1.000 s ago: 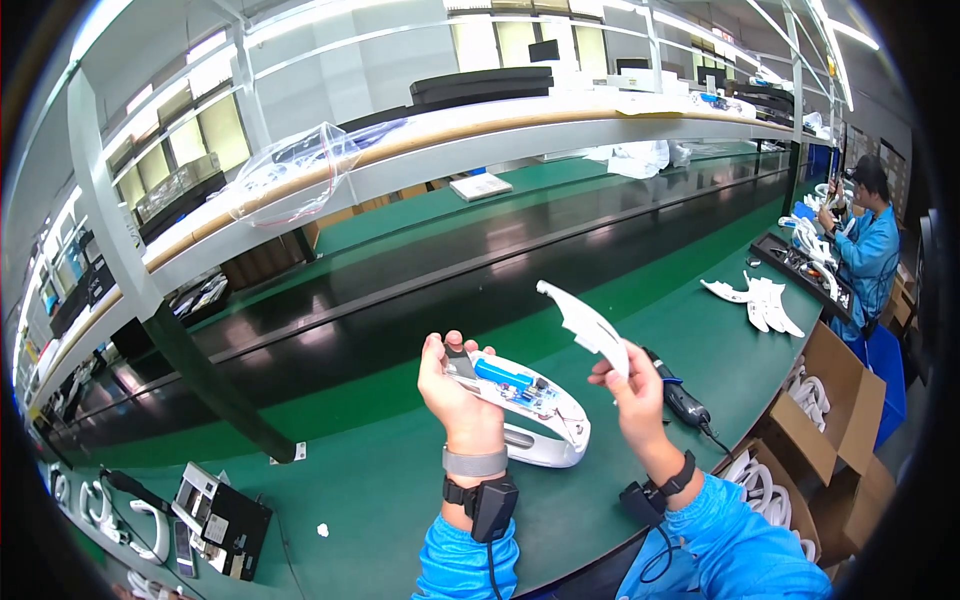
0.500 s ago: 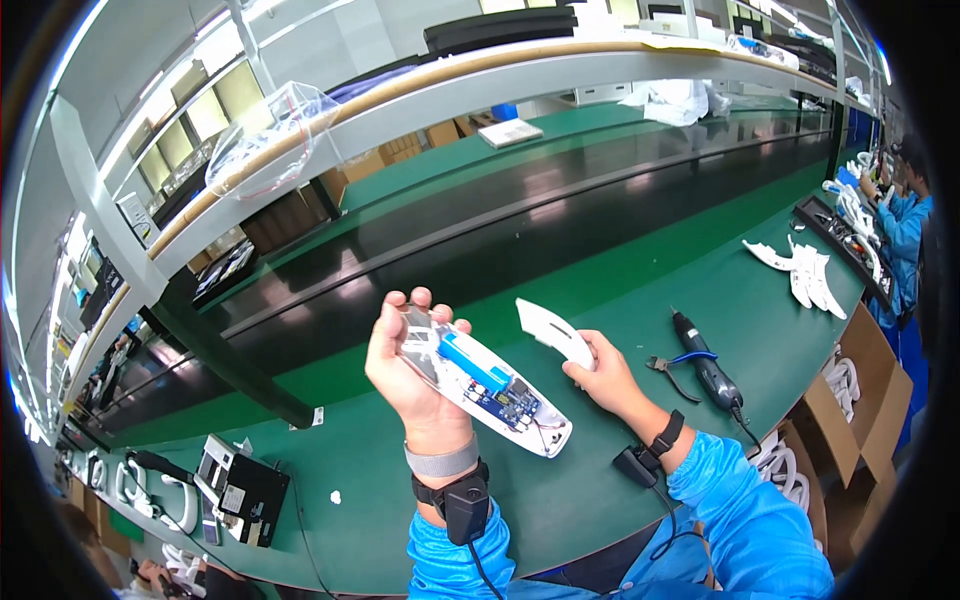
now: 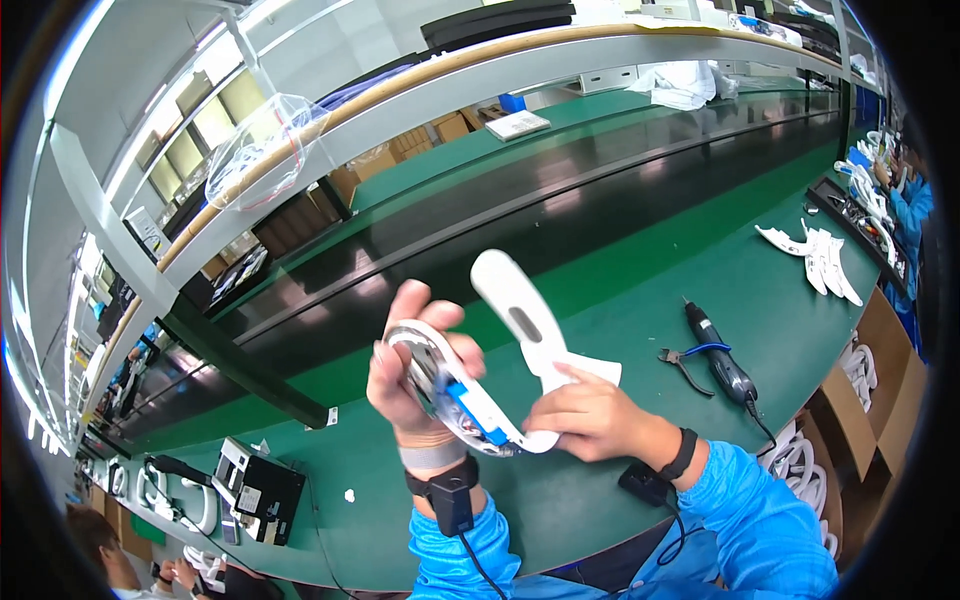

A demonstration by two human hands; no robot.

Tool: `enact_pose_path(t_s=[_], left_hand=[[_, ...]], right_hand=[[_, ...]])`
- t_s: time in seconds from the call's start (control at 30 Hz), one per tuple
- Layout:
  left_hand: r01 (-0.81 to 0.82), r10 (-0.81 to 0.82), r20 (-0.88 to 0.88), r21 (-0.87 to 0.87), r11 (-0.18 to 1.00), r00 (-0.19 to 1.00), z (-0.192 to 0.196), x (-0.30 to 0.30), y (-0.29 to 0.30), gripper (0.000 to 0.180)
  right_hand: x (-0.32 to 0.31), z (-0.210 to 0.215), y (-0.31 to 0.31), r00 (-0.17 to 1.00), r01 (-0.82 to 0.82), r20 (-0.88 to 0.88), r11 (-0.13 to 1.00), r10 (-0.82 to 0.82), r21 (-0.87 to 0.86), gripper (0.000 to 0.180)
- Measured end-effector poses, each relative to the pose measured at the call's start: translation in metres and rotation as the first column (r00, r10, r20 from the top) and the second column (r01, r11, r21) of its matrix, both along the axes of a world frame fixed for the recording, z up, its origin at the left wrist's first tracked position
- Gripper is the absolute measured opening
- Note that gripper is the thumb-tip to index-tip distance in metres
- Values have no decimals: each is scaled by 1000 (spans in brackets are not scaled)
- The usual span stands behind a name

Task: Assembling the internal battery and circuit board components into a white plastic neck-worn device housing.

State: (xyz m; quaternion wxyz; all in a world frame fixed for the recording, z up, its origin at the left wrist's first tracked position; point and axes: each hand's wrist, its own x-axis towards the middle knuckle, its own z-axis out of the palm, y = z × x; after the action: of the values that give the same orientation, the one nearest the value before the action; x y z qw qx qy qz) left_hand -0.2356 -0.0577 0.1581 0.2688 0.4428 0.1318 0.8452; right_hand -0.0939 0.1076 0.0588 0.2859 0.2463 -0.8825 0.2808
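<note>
Both hands are busy above the green surface [image 3: 560, 515], and 2 wrists wear black straps! The left hand [image 3: 398, 392] grips the rounded end of an open white housing [image 3: 512, 432], fingers curled up round its rim, the whole thing tilted in mid-air. Inside it, there's the blue part [image 3: 462, 397], in plain view and angled down to the right. Over to the right hand [image 3: 590, 415]: it's grasping a white cover piece [image 3: 597, 368], thumb and fingers bunched right beside the housing's lower end. Contact there? Too tightly packed to tell. And rising behind those fingers, a long white arm [image 3: 503, 285] with a dark oval slot; where it joins anything is hidden.

Out to the right lies a black corded driver [image 3: 722, 358], tip pointing away from the person, and just beside it the blue-handled cutters [image 3: 692, 366]. Further out, a cluster of curved white pieces [image 3: 824, 262] sits near a black tray [image 3: 850, 222] of parts, and at the far edge there's a co-worker in blue [image 3: 912, 208]. Off to the left, a black boxy device [image 3: 270, 500] and 1 small white scrap [image 3: 349, 495] rest on the surface.
</note>
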Motion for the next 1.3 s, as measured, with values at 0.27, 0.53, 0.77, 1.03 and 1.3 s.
enact_pose_path(t_s=[0.27,0.53,0.77,1.03,1.3], left_hand=[[-331,229,-471,-146,932,852,4,9,28,53],[-228,198,-235,-108,968,952,5,-3,18,57],[-165,149,-88,-208,964,985,18,22,11,72],[-138,202,272,-235,962,941,10,18,24,50],[-187,278,379,-259,948,883,12,21,29,35]], right_hand=[[-31,7,44,629,661,-506,749,-590,-51,27],[-17,14,38,693,558,-494,825,-525,-93,32],[-5,9,-4,980,-24,-189,896,-68,-443,30],[6,-28,-48,972,-102,85,715,221,-692,29],[6,-33,-41,912,-115,161,612,377,-782,42]])
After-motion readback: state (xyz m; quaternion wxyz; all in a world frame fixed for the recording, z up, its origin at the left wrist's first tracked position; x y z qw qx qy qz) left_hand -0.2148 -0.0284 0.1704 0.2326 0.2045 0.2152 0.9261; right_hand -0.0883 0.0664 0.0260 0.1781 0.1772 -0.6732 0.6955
